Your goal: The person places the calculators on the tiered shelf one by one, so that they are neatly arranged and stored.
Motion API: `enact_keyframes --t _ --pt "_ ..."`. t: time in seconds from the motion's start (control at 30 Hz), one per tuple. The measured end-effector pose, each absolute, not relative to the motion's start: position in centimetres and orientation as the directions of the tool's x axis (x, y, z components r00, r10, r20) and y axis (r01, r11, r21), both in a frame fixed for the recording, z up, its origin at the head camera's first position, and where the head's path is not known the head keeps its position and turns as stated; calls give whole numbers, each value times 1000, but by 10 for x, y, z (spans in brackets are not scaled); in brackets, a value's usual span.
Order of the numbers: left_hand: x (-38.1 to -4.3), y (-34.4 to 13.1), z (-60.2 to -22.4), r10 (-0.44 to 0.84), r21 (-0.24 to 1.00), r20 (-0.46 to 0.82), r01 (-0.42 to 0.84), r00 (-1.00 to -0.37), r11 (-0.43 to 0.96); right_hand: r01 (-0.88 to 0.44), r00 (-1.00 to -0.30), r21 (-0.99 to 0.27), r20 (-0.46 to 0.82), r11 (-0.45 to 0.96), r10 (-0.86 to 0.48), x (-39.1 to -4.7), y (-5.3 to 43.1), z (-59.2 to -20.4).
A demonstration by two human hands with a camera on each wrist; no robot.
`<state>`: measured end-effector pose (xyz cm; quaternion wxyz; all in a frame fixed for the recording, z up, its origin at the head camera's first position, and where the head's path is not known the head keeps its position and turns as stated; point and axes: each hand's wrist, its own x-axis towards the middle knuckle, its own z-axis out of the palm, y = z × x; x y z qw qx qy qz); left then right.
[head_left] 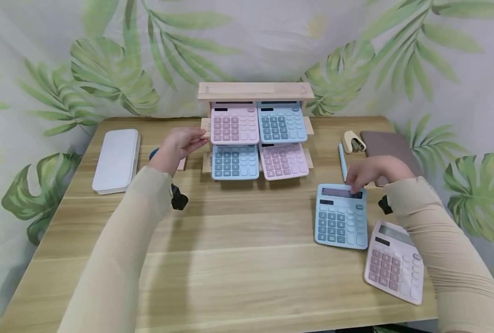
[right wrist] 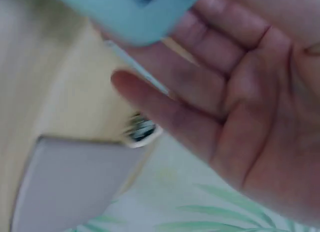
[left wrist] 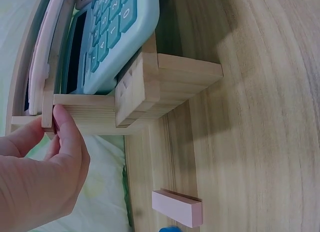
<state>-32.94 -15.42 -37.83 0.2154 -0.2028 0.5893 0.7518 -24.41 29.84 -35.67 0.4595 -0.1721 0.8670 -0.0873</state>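
A wooden rack (head_left: 255, 91) stands at the back of the table, bearing two tiers of calculators. Its upper tier has a pink calculator (head_left: 234, 126) on the left and a blue calculator (head_left: 282, 125) on the right. Below them, a blue one (head_left: 235, 163) sits left and a pink one (head_left: 284, 162) right. My left hand (head_left: 183, 144) pinches the rack's left side, thumb and fingers on a wooden strip (left wrist: 48, 97). At the right, my right hand (head_left: 369, 173) grips the top edge of another blue calculator (head_left: 341, 217), thumb over its display. Beside it lies a loose pink calculator (head_left: 394, 262).
A white case (head_left: 116, 159) lies on the table (head_left: 230, 277) at the left. Near my left hand is a small pink block (left wrist: 177, 208) with a blue round thing. A blue pen (head_left: 342, 162), a cream stapler (head_left: 353, 142) and a brown notebook (head_left: 390, 148) lie at the back right.
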Motion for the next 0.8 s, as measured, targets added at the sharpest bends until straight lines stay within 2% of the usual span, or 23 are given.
enact_keyframes --t 0.13,0.27,0.4,0.47,0.57,0.8 --pt "-328 -150 -381 76 800 -562 -565 -824 -201 -156 -513 -481 -707 863 -487 -257 290 -323" --pt "-325 -146 -383 68 810 -552 -554 -831 -194 -92 -630 -610 -577 787 -521 -278 270 -284" --pt "-319 -140 -387 58 817 -546 -546 -836 -186 -186 -803 -618 -352 764 -480 -308 237 -259" --pt "-316 -135 -389 71 817 -543 -546 -837 -188 -247 -858 -582 -241 775 -454 -324 220 -254" --pt "-311 -124 -391 79 816 -541 -545 -837 -191 -293 -894 -542 -137 788 -427 -345 197 -251" --pt "-309 -99 -389 33 838 -526 -524 -850 -151 -270 -923 -528 -95 805 -372 -381 159 -246"
